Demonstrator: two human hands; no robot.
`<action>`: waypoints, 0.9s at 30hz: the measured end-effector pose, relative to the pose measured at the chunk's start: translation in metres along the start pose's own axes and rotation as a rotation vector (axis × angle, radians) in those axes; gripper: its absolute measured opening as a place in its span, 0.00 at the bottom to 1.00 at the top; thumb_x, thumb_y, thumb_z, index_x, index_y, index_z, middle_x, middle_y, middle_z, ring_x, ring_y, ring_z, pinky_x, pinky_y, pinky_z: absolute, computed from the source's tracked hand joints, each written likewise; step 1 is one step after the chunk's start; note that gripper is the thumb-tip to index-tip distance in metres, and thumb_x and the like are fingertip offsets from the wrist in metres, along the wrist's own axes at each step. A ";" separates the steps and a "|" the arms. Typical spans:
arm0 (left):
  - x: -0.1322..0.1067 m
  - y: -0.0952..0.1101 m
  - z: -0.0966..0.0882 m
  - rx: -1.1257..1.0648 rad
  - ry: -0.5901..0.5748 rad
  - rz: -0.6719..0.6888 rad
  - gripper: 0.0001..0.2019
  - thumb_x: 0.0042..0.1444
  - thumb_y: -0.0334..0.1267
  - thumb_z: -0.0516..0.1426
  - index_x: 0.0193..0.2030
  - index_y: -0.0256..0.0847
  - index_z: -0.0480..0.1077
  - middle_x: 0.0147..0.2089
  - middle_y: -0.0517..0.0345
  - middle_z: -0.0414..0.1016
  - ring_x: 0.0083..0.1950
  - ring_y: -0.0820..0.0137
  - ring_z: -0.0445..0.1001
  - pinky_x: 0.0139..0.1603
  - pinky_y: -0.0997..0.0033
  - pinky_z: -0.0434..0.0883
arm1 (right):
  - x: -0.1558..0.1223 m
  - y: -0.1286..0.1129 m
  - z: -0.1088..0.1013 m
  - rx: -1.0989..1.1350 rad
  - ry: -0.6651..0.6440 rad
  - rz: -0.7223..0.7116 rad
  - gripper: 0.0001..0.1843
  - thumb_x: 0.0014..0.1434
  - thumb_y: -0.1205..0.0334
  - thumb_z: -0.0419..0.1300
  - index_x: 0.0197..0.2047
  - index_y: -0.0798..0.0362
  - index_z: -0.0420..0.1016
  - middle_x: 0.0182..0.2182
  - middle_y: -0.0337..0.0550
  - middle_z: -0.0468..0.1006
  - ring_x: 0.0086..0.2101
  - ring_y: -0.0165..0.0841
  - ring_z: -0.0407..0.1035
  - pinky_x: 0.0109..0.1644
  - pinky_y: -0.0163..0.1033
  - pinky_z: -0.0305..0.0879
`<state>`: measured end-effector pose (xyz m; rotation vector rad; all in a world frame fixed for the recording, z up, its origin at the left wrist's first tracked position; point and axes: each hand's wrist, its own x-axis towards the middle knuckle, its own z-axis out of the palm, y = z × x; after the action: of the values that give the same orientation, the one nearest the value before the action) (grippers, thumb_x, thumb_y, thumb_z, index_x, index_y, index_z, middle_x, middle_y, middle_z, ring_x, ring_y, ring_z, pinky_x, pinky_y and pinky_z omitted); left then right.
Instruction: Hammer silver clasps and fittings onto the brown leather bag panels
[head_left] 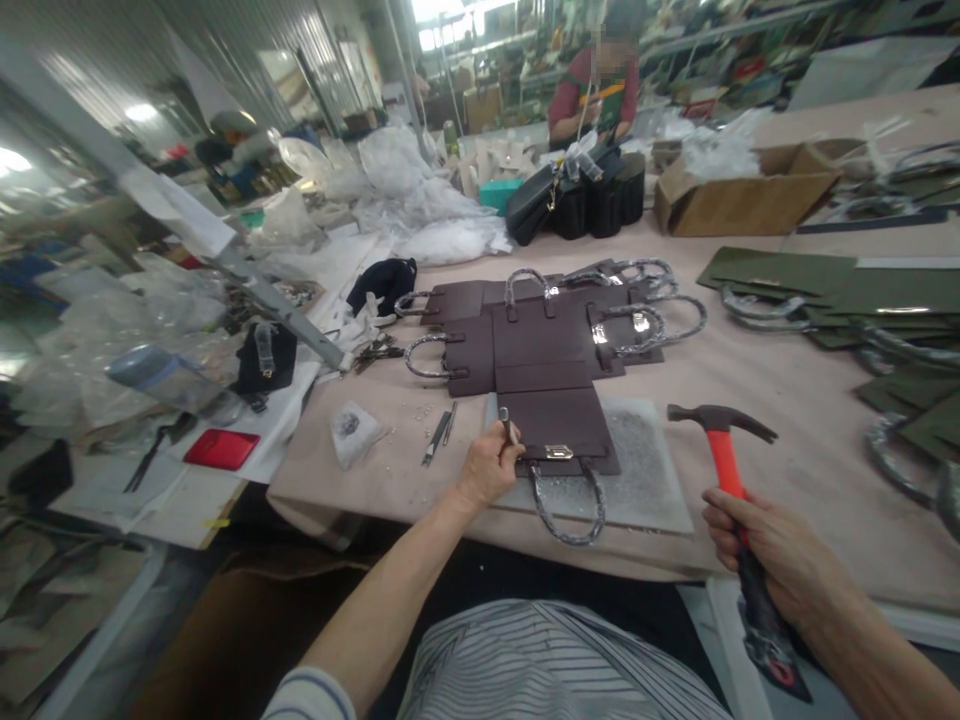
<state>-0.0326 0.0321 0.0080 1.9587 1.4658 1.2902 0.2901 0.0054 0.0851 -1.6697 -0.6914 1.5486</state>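
My left hand (491, 466) is closed around a short metal punch (505, 415), held upright at the left edge of a dark brown leather bag panel (559, 420). The panel has a shiny metal clasp (559, 452) and a plastic-wrapped handle (570, 535) that hangs toward me. Under it lies a grey slab (652, 470). In my right hand (765, 535) is a claw hammer (724, 455) with an orange and black handle, raised to the right of the slab, its head apart from the punch. More brown bag panels (536, 335) lie flat just beyond.
Olive green bag panels (810, 285) are stacked at the right. A cutter (436, 440) and a small plastic bag (352, 432) lie left of the slab. Farther back are black bags (574, 195), a cardboard box (742, 195) and a person (596, 90). A red phone (222, 449) rests at left.
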 end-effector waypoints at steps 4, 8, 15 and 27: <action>-0.001 0.001 0.000 0.020 -0.003 0.009 0.04 0.59 0.29 0.54 0.40 0.41 0.68 0.38 0.53 0.74 0.40 0.65 0.75 0.45 0.66 0.73 | 0.001 0.002 0.001 0.029 0.021 0.023 0.15 0.56 0.56 0.64 0.27 0.50 0.62 0.21 0.33 0.60 0.17 0.24 0.54 0.17 0.30 0.51; -0.002 0.003 0.001 0.044 0.005 -0.003 0.04 0.59 0.30 0.55 0.40 0.42 0.68 0.39 0.53 0.74 0.41 0.65 0.75 0.45 0.66 0.73 | 0.002 0.007 0.002 0.045 0.007 0.037 0.14 0.55 0.58 0.65 0.27 0.51 0.62 0.20 0.32 0.60 0.17 0.23 0.54 0.17 0.28 0.52; -0.002 0.004 0.002 0.040 0.008 -0.009 0.04 0.60 0.30 0.55 0.40 0.41 0.68 0.38 0.53 0.74 0.41 0.65 0.75 0.46 0.67 0.73 | -0.006 -0.002 0.016 -0.002 -0.009 0.013 0.13 0.56 0.56 0.65 0.33 0.50 0.63 0.21 0.31 0.63 0.17 0.23 0.55 0.17 0.27 0.53; -0.001 0.009 0.004 0.086 0.009 -0.023 0.04 0.60 0.29 0.54 0.39 0.42 0.66 0.38 0.54 0.73 0.41 0.65 0.75 0.45 0.67 0.73 | -0.022 -0.019 0.048 -0.165 -0.192 -0.127 0.22 0.49 0.45 0.66 0.31 0.49 0.60 0.19 0.28 0.62 0.17 0.23 0.55 0.18 0.29 0.52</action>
<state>-0.0249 0.0282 0.0119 1.9860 1.5679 1.2464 0.2419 0.0061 0.1134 -1.5728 -1.0305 1.6095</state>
